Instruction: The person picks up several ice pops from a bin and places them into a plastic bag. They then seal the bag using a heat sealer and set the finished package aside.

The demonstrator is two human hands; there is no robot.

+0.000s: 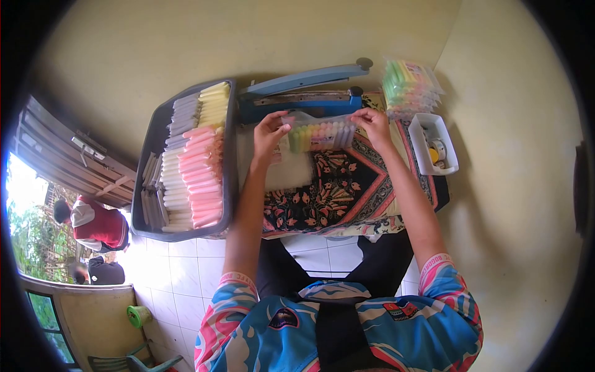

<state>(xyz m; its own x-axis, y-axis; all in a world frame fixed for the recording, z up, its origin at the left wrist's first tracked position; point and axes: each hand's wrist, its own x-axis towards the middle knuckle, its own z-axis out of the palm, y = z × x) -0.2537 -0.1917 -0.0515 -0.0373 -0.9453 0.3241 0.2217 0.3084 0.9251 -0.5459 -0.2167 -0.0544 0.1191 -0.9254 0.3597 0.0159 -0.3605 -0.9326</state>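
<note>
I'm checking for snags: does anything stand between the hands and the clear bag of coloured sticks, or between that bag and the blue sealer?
Nothing visible does. The left hand and right hand hold the bag by its upper corners, just in front of the sealer, whose upper arm is raised.

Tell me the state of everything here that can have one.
Clear bag: filled, seal unclear
Left hand: pinching bag's edge
Right hand: pinching bag's edge
Blue sealer: arm raised
Grey tray: uncovered, filled
White box: uncovered, holding items
Packs: stacked
Wooden door: open
</note>
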